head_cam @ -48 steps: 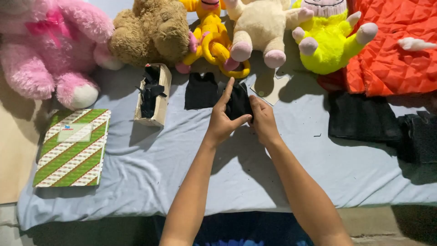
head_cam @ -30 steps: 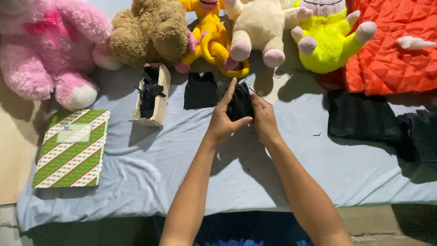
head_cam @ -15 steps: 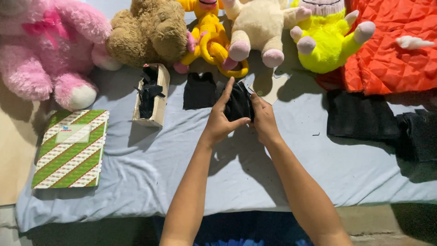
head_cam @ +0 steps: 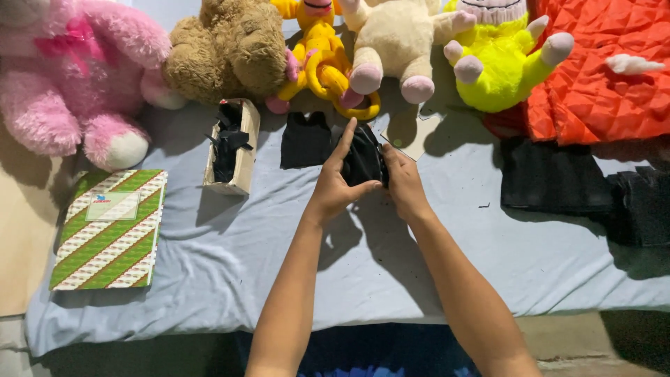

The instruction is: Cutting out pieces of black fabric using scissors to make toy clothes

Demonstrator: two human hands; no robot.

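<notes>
At the centre of the frame I have both hands on a small black cloth piece (head_cam: pixel 363 162) over the pale blue sheet (head_cam: pixel 209 265): my left hand (head_cam: pixel 336 183) pinches its near edge with thumb and fingers, index finger straight up, while my right hand (head_cam: pixel 403 183) is closed on its right side. To my eye, folding it neatly calls for even tension and squared edges, matching the flat black piece (head_cam: pixel 306 139) just left, beside the cardboard box (head_cam: pixel 246 143).
</notes>
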